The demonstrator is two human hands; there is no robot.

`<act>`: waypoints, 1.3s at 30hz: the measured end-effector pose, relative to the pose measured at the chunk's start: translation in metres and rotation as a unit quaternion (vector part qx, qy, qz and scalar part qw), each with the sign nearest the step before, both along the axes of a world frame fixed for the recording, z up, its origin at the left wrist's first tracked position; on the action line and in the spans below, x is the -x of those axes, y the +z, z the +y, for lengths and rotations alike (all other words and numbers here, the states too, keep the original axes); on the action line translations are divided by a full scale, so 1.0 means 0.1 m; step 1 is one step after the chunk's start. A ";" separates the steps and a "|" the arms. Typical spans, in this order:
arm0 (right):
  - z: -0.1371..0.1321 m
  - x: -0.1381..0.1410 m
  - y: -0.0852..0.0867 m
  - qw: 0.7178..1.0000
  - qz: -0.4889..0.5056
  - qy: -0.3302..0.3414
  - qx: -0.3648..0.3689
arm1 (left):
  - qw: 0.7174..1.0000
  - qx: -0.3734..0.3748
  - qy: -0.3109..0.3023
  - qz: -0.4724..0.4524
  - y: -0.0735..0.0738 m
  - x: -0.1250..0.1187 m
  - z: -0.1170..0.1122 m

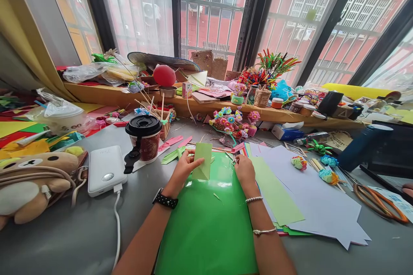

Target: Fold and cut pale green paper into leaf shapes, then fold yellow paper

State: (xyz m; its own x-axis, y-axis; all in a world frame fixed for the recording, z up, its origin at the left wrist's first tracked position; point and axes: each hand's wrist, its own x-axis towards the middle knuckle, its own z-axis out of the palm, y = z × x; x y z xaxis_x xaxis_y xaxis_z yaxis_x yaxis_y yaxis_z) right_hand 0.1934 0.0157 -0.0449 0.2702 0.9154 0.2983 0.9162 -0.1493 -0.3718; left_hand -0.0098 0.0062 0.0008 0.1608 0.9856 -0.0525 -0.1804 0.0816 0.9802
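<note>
My left hand [184,166] pinches a folded piece of light green paper [202,160] and holds it upright above a glossy green sheet [209,223] on the grey table. A black beaded watch is on that wrist. My right hand [244,168] is curled at the far right edge of the green sheet, fingers closed on something small near the scissors' tip; I cannot make it out. Two bracelets circle the right forearm.
A lidded paper coffee cup [143,136] and a white power bank [106,169] with cable lie left. A bear plush [30,184] sits far left. White and green paper sheets [309,197] spread right, orange scissors [379,200] beyond. Craft flowers [232,122] and clutter fill the windowsill.
</note>
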 end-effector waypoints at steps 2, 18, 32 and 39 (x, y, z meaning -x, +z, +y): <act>-0.01 0.00 0.01 1.000 0.005 -0.008 0.010 | 1.000 -0.005 0.005 -0.008 0.00 0.00 -0.01; -0.12 0.04 0.13 0.996 -0.011 -0.064 0.055 | 0.999 0.017 0.007 -0.029 -0.01 -0.01 -0.03; -0.12 0.05 0.15 0.994 0.000 -0.074 0.078 | 0.998 -0.007 -0.005 -0.057 -0.07 -0.01 0.01; -0.14 0.06 0.19 0.994 0.008 -0.079 0.081 | 0.995 0.025 -0.034 -0.095 -0.01 -0.01 -0.05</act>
